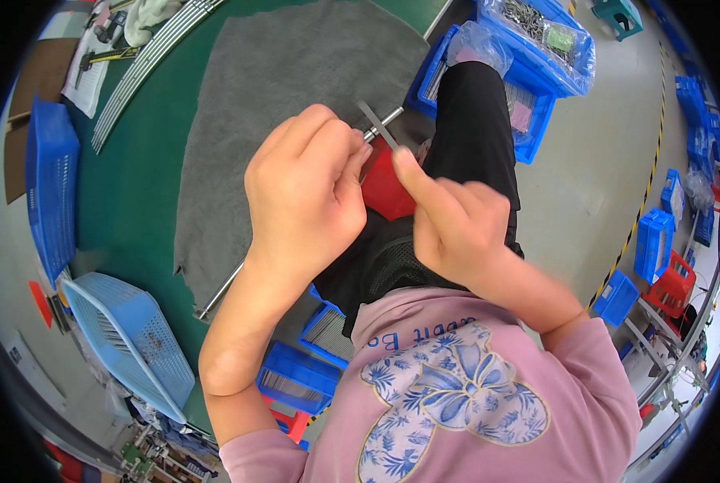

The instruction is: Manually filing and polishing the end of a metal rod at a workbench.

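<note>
My left hand is closed around a shiny metal rod, whose stepped end sticks out past the fingertips. In my right hand, the index finger stretches along a narrow flat grey strip that looks like a file. This strip crosses the rod near its end; whether they touch I cannot tell. Beyond my left forearm, a shiny rod end shows at the edge of the grey cloth. My arm hides the stretch between, so I cannot tell if it is the same rod.
On the green table lie several long metal rods and a caliper. Blue baskets and a light blue basket stand at the left. Parts fill blue bins beside my leg. A red stool is below my hands.
</note>
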Action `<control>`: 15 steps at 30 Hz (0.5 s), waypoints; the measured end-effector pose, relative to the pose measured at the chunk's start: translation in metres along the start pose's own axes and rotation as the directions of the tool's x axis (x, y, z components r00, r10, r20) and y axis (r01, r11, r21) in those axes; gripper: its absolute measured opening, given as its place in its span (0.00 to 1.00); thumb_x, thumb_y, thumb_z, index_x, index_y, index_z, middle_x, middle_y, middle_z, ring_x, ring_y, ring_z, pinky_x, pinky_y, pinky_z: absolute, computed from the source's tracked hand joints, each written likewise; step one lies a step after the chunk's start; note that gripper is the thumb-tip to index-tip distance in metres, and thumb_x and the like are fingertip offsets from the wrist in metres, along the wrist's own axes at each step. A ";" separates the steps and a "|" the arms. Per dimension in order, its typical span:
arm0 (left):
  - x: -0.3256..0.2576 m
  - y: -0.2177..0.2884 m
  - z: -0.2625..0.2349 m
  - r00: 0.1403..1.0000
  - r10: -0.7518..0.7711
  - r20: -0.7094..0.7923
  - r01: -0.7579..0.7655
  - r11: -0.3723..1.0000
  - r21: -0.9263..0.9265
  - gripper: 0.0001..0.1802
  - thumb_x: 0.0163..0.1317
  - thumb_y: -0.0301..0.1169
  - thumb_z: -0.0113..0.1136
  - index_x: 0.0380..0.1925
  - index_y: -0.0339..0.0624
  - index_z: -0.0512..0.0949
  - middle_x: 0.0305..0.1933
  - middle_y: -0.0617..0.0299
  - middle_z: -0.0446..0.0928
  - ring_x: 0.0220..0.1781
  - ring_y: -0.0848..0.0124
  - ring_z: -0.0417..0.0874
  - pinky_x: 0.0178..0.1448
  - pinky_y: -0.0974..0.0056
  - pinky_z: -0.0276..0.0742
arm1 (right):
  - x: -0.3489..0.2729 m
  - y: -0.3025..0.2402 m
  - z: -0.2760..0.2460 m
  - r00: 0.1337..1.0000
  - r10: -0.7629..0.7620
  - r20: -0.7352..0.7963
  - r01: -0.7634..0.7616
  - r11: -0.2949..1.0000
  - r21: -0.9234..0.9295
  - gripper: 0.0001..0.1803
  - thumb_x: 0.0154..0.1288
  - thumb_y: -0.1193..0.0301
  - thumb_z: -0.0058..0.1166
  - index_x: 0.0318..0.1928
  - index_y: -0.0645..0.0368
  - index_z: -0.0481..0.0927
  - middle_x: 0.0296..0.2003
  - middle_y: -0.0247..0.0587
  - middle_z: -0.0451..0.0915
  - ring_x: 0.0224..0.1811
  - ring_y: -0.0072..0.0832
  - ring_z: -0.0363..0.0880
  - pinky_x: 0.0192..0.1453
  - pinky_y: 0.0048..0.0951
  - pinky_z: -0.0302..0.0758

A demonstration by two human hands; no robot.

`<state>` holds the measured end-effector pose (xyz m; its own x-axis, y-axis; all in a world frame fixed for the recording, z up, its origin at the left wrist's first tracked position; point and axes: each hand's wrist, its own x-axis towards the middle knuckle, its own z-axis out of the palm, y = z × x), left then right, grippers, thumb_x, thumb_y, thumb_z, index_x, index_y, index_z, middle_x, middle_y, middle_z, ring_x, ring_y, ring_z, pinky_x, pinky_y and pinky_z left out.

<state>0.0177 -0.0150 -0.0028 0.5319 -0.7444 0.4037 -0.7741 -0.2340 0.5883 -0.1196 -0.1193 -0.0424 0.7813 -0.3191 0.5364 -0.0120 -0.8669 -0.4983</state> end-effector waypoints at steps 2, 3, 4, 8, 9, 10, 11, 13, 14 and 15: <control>0.002 -0.002 -0.001 0.999 0.048 0.024 -0.049 0.998 0.029 0.09 0.42 0.17 0.63 0.20 0.37 0.72 0.23 0.58 0.70 0.24 0.58 0.74 0.27 0.59 0.69 | -0.006 0.005 0.001 0.999 0.013 0.037 -0.014 1.000 0.010 0.28 0.44 0.85 0.52 0.51 0.62 0.82 0.14 0.34 0.68 0.11 0.28 0.64 0.17 0.28 0.61; 0.001 -0.002 -0.001 0.998 0.046 0.033 -0.047 0.999 0.023 0.09 0.42 0.17 0.63 0.20 0.37 0.72 0.23 0.58 0.70 0.24 0.58 0.74 0.27 0.59 0.69 | 0.005 0.006 0.003 1.000 -0.029 -0.009 0.029 0.999 0.025 0.28 0.44 0.85 0.52 0.51 0.63 0.82 0.13 0.34 0.67 0.10 0.27 0.64 0.16 0.27 0.60; 0.003 -0.001 -0.001 0.999 0.047 0.027 -0.047 0.999 0.021 0.09 0.42 0.17 0.64 0.20 0.37 0.72 0.23 0.58 0.70 0.24 0.59 0.74 0.27 0.59 0.69 | 0.013 0.007 0.007 0.995 -0.070 -0.064 0.073 0.997 0.035 0.28 0.43 0.86 0.52 0.50 0.64 0.82 0.13 0.34 0.67 0.10 0.27 0.63 0.16 0.26 0.60; 0.001 0.000 -0.002 1.000 0.016 0.023 -0.016 1.000 0.009 0.09 0.42 0.17 0.64 0.21 0.37 0.73 0.22 0.58 0.70 0.24 0.59 0.74 0.26 0.60 0.69 | -0.005 0.008 0.015 0.995 -0.037 -0.095 0.042 0.998 0.056 0.28 0.43 0.86 0.52 0.50 0.64 0.83 0.13 0.33 0.66 0.10 0.26 0.62 0.16 0.27 0.60; 0.001 -0.001 -0.002 1.000 0.015 0.025 -0.016 1.000 0.011 0.09 0.42 0.17 0.64 0.21 0.37 0.73 0.22 0.58 0.70 0.24 0.59 0.74 0.26 0.60 0.69 | -0.009 0.009 0.016 0.993 -0.034 -0.109 0.042 0.996 0.076 0.27 0.43 0.86 0.52 0.50 0.65 0.82 0.14 0.34 0.66 0.10 0.27 0.61 0.16 0.27 0.60; 0.001 -0.001 -0.001 0.999 0.021 0.027 -0.022 1.000 0.017 0.09 0.42 0.17 0.64 0.21 0.37 0.73 0.22 0.58 0.70 0.23 0.59 0.73 0.26 0.60 0.69 | -0.008 0.012 0.017 0.993 -0.033 -0.110 0.042 0.996 0.078 0.27 0.43 0.86 0.52 0.50 0.65 0.82 0.14 0.34 0.66 0.10 0.27 0.61 0.16 0.27 0.60; 0.001 -0.001 0.000 0.999 0.027 0.029 -0.028 0.999 0.024 0.09 0.42 0.17 0.64 0.21 0.37 0.73 0.22 0.58 0.70 0.23 0.59 0.73 0.26 0.60 0.69 | -0.003 0.017 0.021 0.988 -0.081 -0.132 0.092 0.992 0.084 0.27 0.43 0.86 0.52 0.49 0.66 0.82 0.14 0.34 0.66 0.10 0.27 0.61 0.16 0.27 0.59; 0.001 0.000 -0.002 0.999 0.027 0.031 -0.027 0.999 0.018 0.09 0.42 0.17 0.64 0.21 0.38 0.73 0.22 0.58 0.70 0.23 0.59 0.73 0.26 0.60 0.69 | 0.012 0.016 0.030 0.975 -0.132 -0.181 0.147 0.987 0.072 0.26 0.43 0.86 0.52 0.49 0.67 0.82 0.14 0.35 0.66 0.10 0.28 0.60 0.16 0.26 0.59; 0.002 0.000 -0.003 0.999 0.025 0.024 -0.026 1.000 0.015 0.09 0.42 0.17 0.64 0.21 0.38 0.73 0.22 0.59 0.70 0.23 0.59 0.73 0.27 0.60 0.69 | 0.006 0.015 0.030 0.975 -0.125 -0.181 0.140 0.988 0.070 0.26 0.43 0.86 0.52 0.49 0.67 0.82 0.14 0.35 0.66 0.10 0.28 0.60 0.16 0.26 0.59; 0.002 -0.001 -0.002 0.999 0.028 0.023 -0.029 0.999 0.020 0.09 0.42 0.17 0.64 0.21 0.38 0.73 0.22 0.59 0.70 0.23 0.59 0.73 0.27 0.60 0.69 | -0.003 0.018 0.033 0.975 -0.118 -0.187 0.132 0.989 0.066 0.26 0.43 0.86 0.52 0.49 0.68 0.82 0.14 0.34 0.67 0.10 0.27 0.61 0.16 0.26 0.59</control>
<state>0.0201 -0.0150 -0.0009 0.5017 -0.7650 0.4037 -0.7956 -0.2250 0.5624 -0.1017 -0.1208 -0.0755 0.6465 -0.2809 0.7093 0.1326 -0.8742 -0.4671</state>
